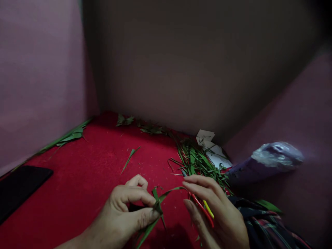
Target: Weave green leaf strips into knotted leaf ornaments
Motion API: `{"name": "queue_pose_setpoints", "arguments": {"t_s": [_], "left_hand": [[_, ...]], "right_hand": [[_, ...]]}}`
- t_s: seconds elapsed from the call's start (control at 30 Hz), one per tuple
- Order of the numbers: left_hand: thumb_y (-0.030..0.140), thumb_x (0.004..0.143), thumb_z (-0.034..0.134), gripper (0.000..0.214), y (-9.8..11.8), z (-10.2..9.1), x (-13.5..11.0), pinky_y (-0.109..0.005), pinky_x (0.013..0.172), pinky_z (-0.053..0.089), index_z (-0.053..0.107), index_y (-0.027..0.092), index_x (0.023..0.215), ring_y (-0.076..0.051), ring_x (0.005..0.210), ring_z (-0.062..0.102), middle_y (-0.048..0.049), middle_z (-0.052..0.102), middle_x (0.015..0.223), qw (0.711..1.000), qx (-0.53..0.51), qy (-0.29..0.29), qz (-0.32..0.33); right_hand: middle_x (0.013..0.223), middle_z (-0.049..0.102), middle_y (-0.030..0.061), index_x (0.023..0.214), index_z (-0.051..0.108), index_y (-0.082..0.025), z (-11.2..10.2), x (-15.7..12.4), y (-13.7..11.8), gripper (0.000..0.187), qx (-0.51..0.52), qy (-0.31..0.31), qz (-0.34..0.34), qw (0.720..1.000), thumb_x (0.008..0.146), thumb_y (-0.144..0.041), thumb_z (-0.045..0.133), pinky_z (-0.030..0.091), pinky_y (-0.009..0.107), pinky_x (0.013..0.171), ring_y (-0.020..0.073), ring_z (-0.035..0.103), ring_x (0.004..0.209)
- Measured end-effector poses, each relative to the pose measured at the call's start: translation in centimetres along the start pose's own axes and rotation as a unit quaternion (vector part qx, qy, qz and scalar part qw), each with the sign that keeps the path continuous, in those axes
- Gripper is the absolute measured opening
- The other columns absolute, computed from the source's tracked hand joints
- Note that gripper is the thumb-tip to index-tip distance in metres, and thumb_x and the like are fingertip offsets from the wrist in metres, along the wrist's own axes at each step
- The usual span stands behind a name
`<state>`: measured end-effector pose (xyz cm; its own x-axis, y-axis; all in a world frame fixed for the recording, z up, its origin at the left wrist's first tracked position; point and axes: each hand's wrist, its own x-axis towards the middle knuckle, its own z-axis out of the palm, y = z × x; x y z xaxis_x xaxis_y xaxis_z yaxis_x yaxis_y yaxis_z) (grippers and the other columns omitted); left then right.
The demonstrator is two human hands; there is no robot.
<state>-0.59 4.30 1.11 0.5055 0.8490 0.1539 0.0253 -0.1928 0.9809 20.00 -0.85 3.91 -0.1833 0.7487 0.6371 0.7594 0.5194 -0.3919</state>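
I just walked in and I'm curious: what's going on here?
A person's left hand pinches a folded green leaf strip above a red surface. The right hand is where the strip curves across, with red and yellow handles showing by the palm; whether it grips either is unclear. Loose leaf pieces lie heaped beyond it.

We lose a black slab (23, 192) at the left edge and the lower end of a green strip (148, 232) at the bottom; a white card's (204, 136) writing is too small to read.
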Motion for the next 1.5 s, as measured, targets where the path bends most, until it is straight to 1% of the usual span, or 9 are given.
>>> {"name": "queue_pose_setpoints", "arguments": {"t_s": [0.17,0.33,0.57,0.73,0.9,1.0,1.17,1.33,1.5], "left_hand": [[0.038,0.069,0.071,0.02,-0.5,0.1,0.2,-0.024,0.059,0.035,0.072,0.019,0.065,-0.013,0.067,0.04,0.0019,0.04,0.065,0.996,-0.065,0.003,-0.06],[0.032,0.074,0.067,0.015,-0.4,0.2,0.1,-0.025,0.06,0.037,0.071,0.019,0.066,-0.014,0.067,0.042,0.0015,0.044,0.064,1.0,0.001,0.024,-0.005],[0.009,0.08,0.057,0.014,0.7,0.0,0.0,-0.034,0.082,0.035,0.061,0.019,0.071,-0.015,0.068,0.045,0.0037,0.059,0.058,0.931,0.243,0.009,0.272],[0.005,0.076,0.056,0.016,0.8,-0.1,-0.2,-0.041,0.091,0.029,0.06,0.02,0.078,-0.016,0.073,0.048,0.0039,0.061,0.061,0.897,0.317,-0.019,0.306],[0.007,0.075,0.056,0.021,0.6,0.3,-0.7,-0.046,0.099,0.022,0.064,0.026,0.079,-0.018,0.075,0.048,0.0051,0.063,0.061,0.906,0.316,0.021,0.283],[0.01,0.075,0.059,0.016,0.9,0.3,-0.6,-0.045,0.097,0.024,0.064,0.026,0.076,-0.018,0.072,0.049,0.0047,0.064,0.059,0.909,0.312,0.004,0.278],[0.009,0.076,0.056,0.014,1.5,-0.1,-0.2,-0.04,0.089,0.033,0.062,0.022,0.075,-0.016,0.065,0.05,0.0028,0.062,0.057,0.922,0.263,-0.011,0.285],[0.011,0.079,0.055,0.015,1.6,-0.1,-0.1,-0.036,0.081,0.037,0.061,0.021,0.07,-0.014,0.06,0.047,0.0031,0.061,0.055,0.929,0.248,0.0,0.274],[0.011,0.078,0.059,0.012,1.3,-0.1,-0.1,-0.033,0.077,0.037,0.064,0.021,0.074,-0.014,0.065,0.049,0.0041,0.063,0.057,0.944,0.201,0.029,0.258]], "right_hand": [[0.099,0.065,0.0069,0.1,0.065,-0.024,-1.1,-0.6,-0.2,0.032,-0.105,0.088,-0.103,0.985,0.073,-0.009,0.063,0.048,0.037,0.079,0.0224,0.06,0.091],[0.069,0.068,0.0015,0.091,0.067,-0.022,-0.3,-0.7,-0.7,0.019,-0.065,0.032,-0.145,0.987,0.074,-0.013,0.065,0.047,0.029,0.062,0.0154,0.061,0.062],[0.066,0.062,0.0035,0.087,0.063,-0.017,2.4,-1.0,-0.8,0.016,0.143,0.004,0.021,0.99,0.08,-0.008,0.052,0.044,0.025,0.054,0.0135,0.056,0.057],[0.066,0.061,0.0019,0.083,0.062,-0.017,1.4,-0.7,-1.4,0.012,0.181,-0.063,0.102,0.976,0.083,-0.013,0.051,0.045,0.022,0.055,0.0129,0.056,0.059],[0.059,0.057,-0.0005,0.072,0.06,-0.017,1.1,-0.8,-1.6,0.016,0.166,-0.083,0.134,0.973,0.085,-0.018,0.051,0.043,0.02,0.049,0.0114,0.053,0.053],[0.061,0.055,-0.0016,0.078,0.056,-0.019,1.0,-1.1,-1.3,0.007,0.117,-0.012,0.09,0.989,0.082,-0.013,0.055,0.043,0.02,0.047,0.011,0.052,0.052],[0.099,0.061,0.0079,0.104,0.062,-0.021,0.6,-0.9,-0.4,0.035,-0.121,0.126,-0.065,0.982,0.071,-0.011,0.068,0.046,0.034,0.076,0.0218,0.057,0.089],[0.082,0.069,0.0038,0.103,0.062,-0.019,0.2,-0.2,-0.2,0.022,-0.013,-0.023,-0.066,0.997,0.082,-0.016,0.059,0.046,0.03,0.069,0.0174,0.06,0.076],[0.07,0.065,0.0018,0.1,0.067,-0.021,-0.1,0.0,-1.0,0.02,0.259,-0.132,0.161,0.943,0.089,-0.028,0.051,0.046,0.023,0.059,0.0132,0.06,0.064]]}}
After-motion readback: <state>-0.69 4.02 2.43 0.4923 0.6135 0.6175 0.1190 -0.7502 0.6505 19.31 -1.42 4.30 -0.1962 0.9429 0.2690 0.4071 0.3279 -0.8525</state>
